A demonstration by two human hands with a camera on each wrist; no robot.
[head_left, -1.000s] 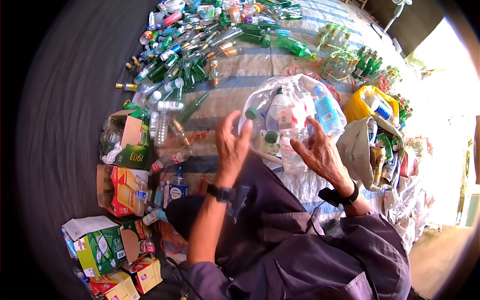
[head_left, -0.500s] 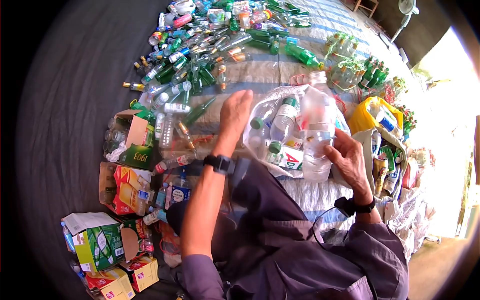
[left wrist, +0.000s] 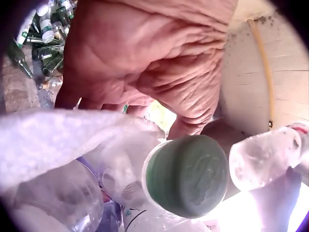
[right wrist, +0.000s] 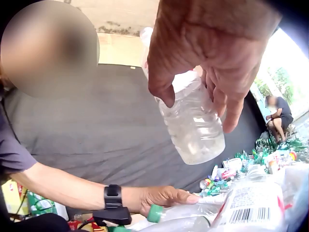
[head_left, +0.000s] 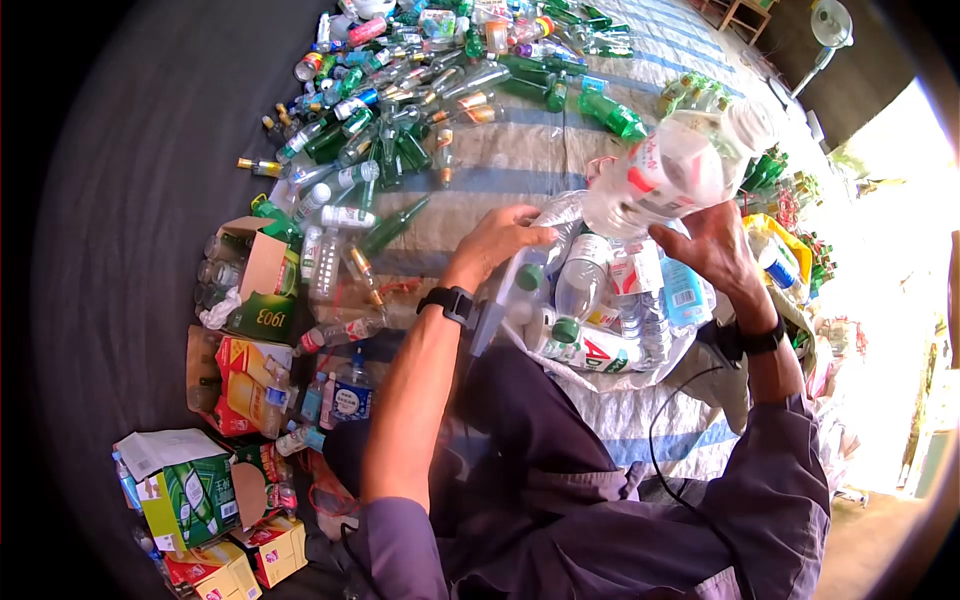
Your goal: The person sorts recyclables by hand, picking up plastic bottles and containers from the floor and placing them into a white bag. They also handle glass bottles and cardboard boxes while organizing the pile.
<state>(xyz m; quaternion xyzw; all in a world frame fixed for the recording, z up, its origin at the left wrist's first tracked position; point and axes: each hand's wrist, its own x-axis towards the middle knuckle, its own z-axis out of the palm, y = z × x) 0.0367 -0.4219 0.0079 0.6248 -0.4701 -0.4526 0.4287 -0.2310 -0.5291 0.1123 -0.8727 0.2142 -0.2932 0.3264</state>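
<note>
My right hand (head_left: 715, 250) grips a clear plastic bottle (head_left: 650, 175) with red print, raised and tilted over the sack's far right side. In the right wrist view its base (right wrist: 195, 125) points down, with thumb and fingers around its middle. My left hand (head_left: 500, 245) is at the sack's left rim, its fingers extended and the thumb apart. The left wrist view shows those fingers passing behind the white sack edge (left wrist: 53, 140), close to a green bottle cap (left wrist: 190, 176). Inside the sack lie clear bottles, a white bottle (head_left: 605, 352) and a blue-labelled bottle (head_left: 685, 295).
Many glass and plastic bottles (head_left: 400, 120) spread over the striped sheet (head_left: 540, 170) at the far left. Opened cartons (head_left: 255, 290) line the left side. A yellow bag (head_left: 775, 255) stands right of the sack. Another person (right wrist: 279, 116) sits in the distance.
My right hand has lifted the bottle up and right, tilting it away from upright. The left hand has moved from beside the sack onto its rim, its fingers less curled.
</note>
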